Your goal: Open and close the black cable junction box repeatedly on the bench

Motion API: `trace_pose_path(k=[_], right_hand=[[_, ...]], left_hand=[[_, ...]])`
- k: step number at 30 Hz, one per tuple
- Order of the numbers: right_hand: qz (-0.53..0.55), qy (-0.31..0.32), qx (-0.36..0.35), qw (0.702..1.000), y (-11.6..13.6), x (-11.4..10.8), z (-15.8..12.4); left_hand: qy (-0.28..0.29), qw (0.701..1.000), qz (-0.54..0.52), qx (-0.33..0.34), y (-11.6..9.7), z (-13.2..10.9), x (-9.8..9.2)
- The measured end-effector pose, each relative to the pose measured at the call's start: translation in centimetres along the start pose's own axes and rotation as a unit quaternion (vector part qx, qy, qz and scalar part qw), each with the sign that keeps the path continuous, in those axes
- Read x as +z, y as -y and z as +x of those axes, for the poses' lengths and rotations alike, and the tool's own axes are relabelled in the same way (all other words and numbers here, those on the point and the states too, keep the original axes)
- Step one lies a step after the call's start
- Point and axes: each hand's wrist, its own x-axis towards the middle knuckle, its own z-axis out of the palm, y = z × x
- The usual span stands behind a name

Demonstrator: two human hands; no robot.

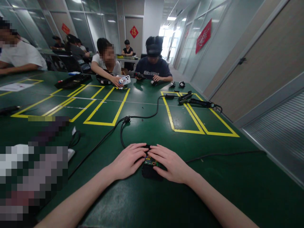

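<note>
A small black case (152, 173) lies on the green table in front of me, with a green circuit board (150, 161) exposed on it. Yellow-ringed round parts show on the board. My left hand (130, 161) grips the left side, its fingers reaching over the far edge and its thumb at the board. From the right, my right hand (169, 163) holds the same case, fingers across its top and thumb near the front. My fingers hide much of the case's far end and sides.
A black cable with a plug (126, 119) runs across the green table (114, 202). Yellow tape (187, 131) marks rectangles farther off. Black tool-like objects (197, 102) lie at right, a black tray (72, 81) at far left. Two people (153, 66) work opposite; blurred items sit at left.
</note>
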Motion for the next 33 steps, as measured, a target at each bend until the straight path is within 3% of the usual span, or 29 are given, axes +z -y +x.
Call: trace_pose_path(k=[5,14,21,25,33], right_hand=[[-0.035,-0.034,0.009,0.999,-0.2,0.0,0.0],[-0.088,-0.047,-0.045,0.994,0.1,-0.7,0.0],[-0.102,-0.066,0.008,0.993,-0.3,-0.8,-0.5],[-0.113,-0.068,0.041,0.99,-0.1,-0.8,-1.0],[-0.109,-0.094,-0.05,0.988,0.4,-0.4,-1.4]], left_hand=[[-0.029,0.999,0.015,0.0,0.2,-0.2,0.3],[-0.089,0.995,0.038,-0.011,-0.5,-0.1,-0.3],[-0.096,0.995,0.009,-0.01,-0.8,-0.2,-1.0],[-0.082,0.996,-0.015,0.0,-1.0,-0.3,-1.2],[0.023,0.999,0.0,-0.033,-0.9,-0.7,-0.6]])
